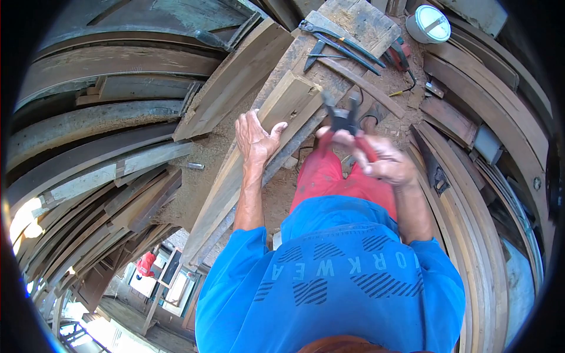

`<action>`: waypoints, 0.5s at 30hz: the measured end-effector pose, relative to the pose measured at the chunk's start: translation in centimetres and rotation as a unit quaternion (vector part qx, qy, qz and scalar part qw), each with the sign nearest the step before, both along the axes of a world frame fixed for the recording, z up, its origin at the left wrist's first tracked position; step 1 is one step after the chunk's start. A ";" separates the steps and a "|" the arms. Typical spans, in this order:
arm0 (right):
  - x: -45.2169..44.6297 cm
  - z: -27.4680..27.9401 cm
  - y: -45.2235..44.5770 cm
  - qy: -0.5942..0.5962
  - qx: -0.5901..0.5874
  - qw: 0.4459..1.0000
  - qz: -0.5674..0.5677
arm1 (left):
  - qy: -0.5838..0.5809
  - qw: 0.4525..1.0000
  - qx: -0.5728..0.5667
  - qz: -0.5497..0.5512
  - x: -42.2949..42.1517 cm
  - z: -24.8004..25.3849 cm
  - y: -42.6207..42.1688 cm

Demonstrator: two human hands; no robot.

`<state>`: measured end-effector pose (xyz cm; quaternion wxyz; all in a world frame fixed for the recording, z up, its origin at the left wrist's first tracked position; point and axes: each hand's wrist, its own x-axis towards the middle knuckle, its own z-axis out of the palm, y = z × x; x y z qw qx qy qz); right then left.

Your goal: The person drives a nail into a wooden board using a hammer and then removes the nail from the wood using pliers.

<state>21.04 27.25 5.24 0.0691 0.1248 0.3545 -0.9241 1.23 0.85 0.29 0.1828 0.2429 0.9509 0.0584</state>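
A long wooden beam [288, 105] lies slanted across the bench, with a notch or split near its far end. My left hand [257, 136] grips its left edge, the fingers over the side and the thumb stretched across the top. In my right hand [385, 162] is a pair of red-handled pincers [343, 120], blurred by motion. The pincers' jaws are spread apart, just right of the beam's end and not visibly gripping anything.
On the sawdust-covered bench [365, 26] lie long-handled cutters [341, 47] and a thin wood strip [362, 85]. A red power tool [400, 56] and a white bucket [428, 25] are beyond. Stacked planks [135, 115] line both sides; a person in red [146, 265] is far off.
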 end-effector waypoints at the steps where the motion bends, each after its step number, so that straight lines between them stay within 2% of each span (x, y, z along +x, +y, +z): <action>1: -0.2 -0.7 -2.0 -0.013 -0.058 0.998 0.010 | 0.006 1.000 0.001 -0.006 0.0 -0.1 0.0; 2: -0.7 -1.1 -4.0 -0.026 -0.106 0.994 0.019 | 0.009 1.000 0.000 -0.006 0.0 -0.2 0.1; 3: -1.1 -0.9 -5.3 -0.069 -0.208 0.976 0.009 | 0.011 1.000 -0.001 -0.007 0.0 -0.2 0.0; 5: -0.2 -2.6 -7.9 -0.130 -0.272 0.954 -0.002 | 0.011 1.000 -0.003 -0.005 0.2 -0.1 -0.1; 8: 1.8 -5.1 -9.5 -0.166 -0.229 0.959 -0.005 | 0.006 1.000 -0.003 0.000 0.2 0.1 0.1; 11: 2.5 -5.2 -9.1 -0.201 -0.237 0.950 0.038 | -0.001 1.000 -0.003 0.006 0.2 0.1 0.2; 15: 2.0 -5.6 -9.5 -0.147 -0.295 0.943 0.051 | 0.002 1.000 -0.002 0.005 0.2 0.1 0.3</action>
